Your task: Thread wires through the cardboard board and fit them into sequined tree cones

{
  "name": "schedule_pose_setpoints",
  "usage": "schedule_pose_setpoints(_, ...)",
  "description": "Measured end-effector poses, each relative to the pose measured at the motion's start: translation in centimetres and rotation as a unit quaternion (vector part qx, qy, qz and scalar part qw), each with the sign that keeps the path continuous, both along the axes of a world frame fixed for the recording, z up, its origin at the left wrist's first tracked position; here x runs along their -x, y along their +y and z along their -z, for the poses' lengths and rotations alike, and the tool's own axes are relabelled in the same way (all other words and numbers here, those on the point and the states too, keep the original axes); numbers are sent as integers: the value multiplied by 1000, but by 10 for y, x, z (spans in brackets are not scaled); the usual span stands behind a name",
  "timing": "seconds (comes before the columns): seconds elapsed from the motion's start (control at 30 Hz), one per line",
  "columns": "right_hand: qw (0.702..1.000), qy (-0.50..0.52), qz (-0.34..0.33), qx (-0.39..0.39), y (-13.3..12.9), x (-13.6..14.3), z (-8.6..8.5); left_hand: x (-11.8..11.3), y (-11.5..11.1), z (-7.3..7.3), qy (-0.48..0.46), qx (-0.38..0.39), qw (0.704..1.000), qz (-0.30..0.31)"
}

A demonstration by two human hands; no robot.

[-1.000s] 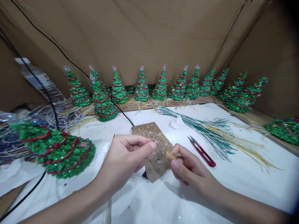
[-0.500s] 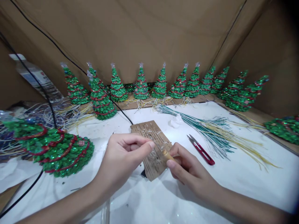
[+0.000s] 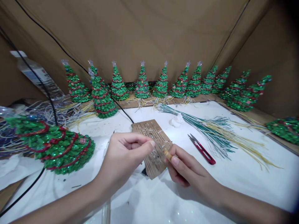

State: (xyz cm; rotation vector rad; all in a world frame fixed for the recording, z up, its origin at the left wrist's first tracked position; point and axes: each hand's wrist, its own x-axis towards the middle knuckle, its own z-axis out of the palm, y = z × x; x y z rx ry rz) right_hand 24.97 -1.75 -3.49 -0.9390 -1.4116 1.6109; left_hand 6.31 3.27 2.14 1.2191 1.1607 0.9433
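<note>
My left hand [image 3: 130, 152] is closed in a pinch above a brown piece of cardboard [image 3: 161, 165]; whatever its fingertips hold is too small to make out. Between the thumb and fingers of my right hand [image 3: 187, 166] is a small tan stick [image 3: 167, 154], its end pointing toward my left hand. The cardboard has grooved lines and bits of clear residue on its surface. Red-handled snips [image 3: 202, 150] lie to the right of my right hand, blades pointing away.
A large green tree [image 3: 58, 146] with red garland leans at the left. Several small trees stand along the back ledge. Green and yellow wires [image 3: 201, 124] lie at the right, tangled wires [image 3: 63, 113] at the left. A plastic bottle [image 3: 38, 76] and black cables are at the left.
The fingers of my right hand have shifted on the stick, with the lower fingers now lower and more visible. My left hand keeps its pinch. The view has shifted slightly.
</note>
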Motion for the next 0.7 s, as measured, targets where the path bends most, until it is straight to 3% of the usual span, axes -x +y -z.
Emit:
schedule_pose_setpoints(0.27,1000,-8,-8,9,1,-1,-3,-3,0,5,-4,-40,999,5)
schedule_pose_setpoints(0.4,1000,10,2,9,2,0,-1,-2,-2,10,26,-161,987,-12)
schedule_pose_setpoints(0.53,999,47,6,13,3,1,1,-1,-6,14,84,-325,941,-50)
schedule_pose_setpoints(0.7,998,49,-15,23,0,1,1,-1,-9,18,109,-343,931,-63)
